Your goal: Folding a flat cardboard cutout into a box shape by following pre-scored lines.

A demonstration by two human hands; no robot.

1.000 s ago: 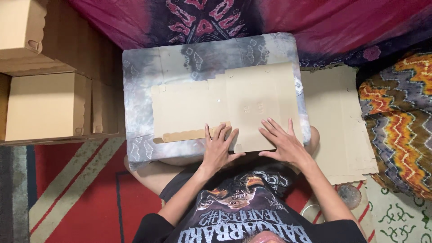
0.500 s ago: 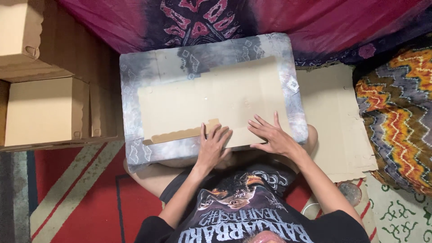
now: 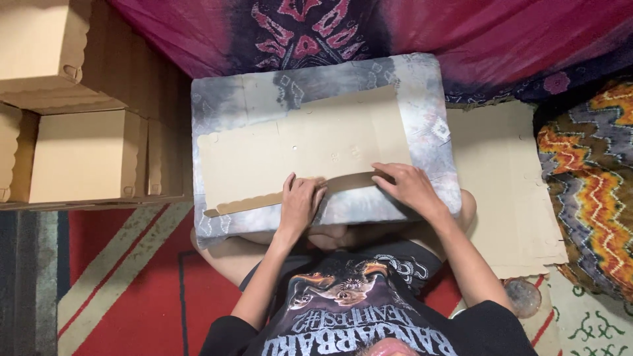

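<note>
Folding up now, the near flap (image 3: pixel 290 196) of the cardboard sheet (image 3: pixel 303 148) lifts under both flat hands: left hand (image 3: pixel 300 201), right hand (image 3: pixel 409 186).

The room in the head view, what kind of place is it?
Probably a home floor used for folding boxes. The person sits on a red rug, with a flat cardboard sheet on a lap cushion, made-up boxes at one side and patterned cloth behind.
</note>
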